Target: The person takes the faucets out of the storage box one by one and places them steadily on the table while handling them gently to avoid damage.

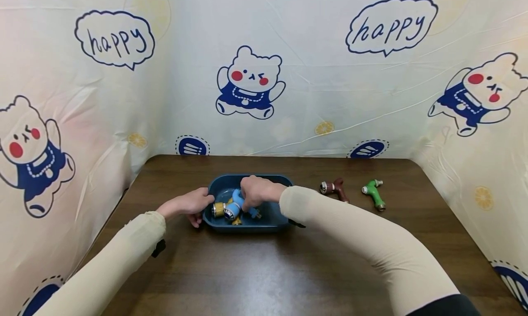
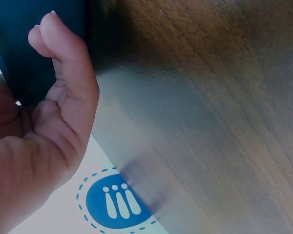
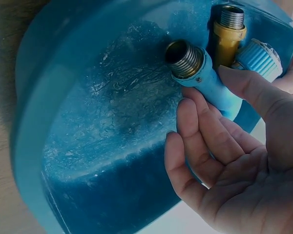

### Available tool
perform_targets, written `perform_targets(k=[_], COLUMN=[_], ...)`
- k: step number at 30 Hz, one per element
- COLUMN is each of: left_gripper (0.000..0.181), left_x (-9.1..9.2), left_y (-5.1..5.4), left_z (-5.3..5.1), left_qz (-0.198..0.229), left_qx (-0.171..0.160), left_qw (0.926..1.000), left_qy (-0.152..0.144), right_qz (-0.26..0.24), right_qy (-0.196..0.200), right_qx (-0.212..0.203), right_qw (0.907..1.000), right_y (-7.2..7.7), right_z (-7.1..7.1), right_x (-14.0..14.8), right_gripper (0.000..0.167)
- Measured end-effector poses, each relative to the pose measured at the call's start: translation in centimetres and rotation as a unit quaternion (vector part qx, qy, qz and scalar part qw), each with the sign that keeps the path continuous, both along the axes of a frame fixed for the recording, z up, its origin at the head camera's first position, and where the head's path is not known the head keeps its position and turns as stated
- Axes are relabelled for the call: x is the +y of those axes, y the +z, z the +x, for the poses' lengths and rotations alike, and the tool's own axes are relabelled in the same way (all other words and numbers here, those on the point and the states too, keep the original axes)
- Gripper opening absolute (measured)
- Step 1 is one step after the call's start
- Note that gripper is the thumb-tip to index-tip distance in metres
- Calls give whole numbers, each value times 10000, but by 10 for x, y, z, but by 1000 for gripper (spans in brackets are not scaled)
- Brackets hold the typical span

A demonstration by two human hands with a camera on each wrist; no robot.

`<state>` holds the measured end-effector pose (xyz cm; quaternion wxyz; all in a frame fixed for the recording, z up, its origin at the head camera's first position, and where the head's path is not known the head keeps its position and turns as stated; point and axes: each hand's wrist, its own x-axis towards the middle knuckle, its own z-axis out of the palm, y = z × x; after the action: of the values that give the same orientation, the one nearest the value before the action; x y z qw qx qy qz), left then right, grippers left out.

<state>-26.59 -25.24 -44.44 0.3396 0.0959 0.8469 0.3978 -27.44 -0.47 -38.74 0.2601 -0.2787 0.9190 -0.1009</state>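
Blue tap [image 3: 210,87] pinched in fingers of right hand [image 1: 256,191], inside tray [image 1: 255,229]. Fingers of left hand [image 1: 190,203] grip tray rim, nine o'clock.

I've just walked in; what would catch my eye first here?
Probably the winking cartoon bear in the middle of the backdrop behind the table. Then the dark-blue tub, where the right hand holds a light-blue fitting while the left hand grips the tub's left end. To the tub's right lie a brown fitting and a green fitting.
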Motion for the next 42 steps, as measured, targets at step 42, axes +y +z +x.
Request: perform_targets(k=[42], left_gripper=[36], left_x=[-1], left_y=[13], left_z=[5], left_qz=[-297], left_qx=[74], left_qw=[9994], left_qy=[158], right_qz=[-18], right_qy=[85], right_qx=[396], right_qw=[9992], right_y=[14], right_z=[5], right_x=[19], right_gripper=[33])
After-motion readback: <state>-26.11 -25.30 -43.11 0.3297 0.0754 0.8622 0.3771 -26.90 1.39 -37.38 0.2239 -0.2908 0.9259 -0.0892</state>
